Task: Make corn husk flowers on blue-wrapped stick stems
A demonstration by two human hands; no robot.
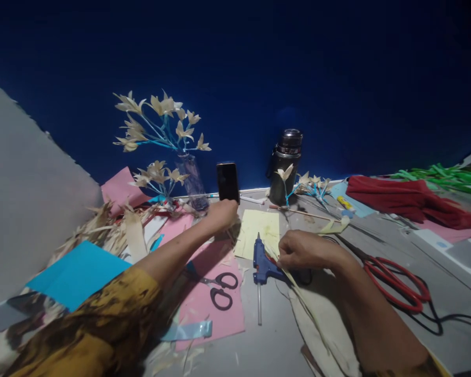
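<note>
Left hand: we have our left hand (223, 213) stretched forward, at the foot of the phone (227, 180); its fingers are mostly hidden, so we cannot tell whether that grip is clenched, released or touching the phone.
Right hand: our right hand (301, 248) is curled, its grip clenched on a pale strip (303, 298).
Pale strip: it trails from our right fist back toward us, over a wide cream husk (333, 330) on the counter (275, 345).
Glue gun: the blue glue gun (264, 264) lies just left of our right fist, nozzle pointing away from us, a clear stick out of its rear.
Paper: a yellow sheet (249, 238) lies between our hands, partly under the nozzle; a pink sheet (231, 327) lies nearer us.
Scissors: black-handled scissors (214, 285) rest on the pink; red-handled scissors (414, 305) lie beyond our right forearm.
Flowers: we see husk flowers (165, 106) on blue stems in a vase (192, 180), left of the phone.
Flask: a dark flask (284, 175) stands upright near the wall.
</note>
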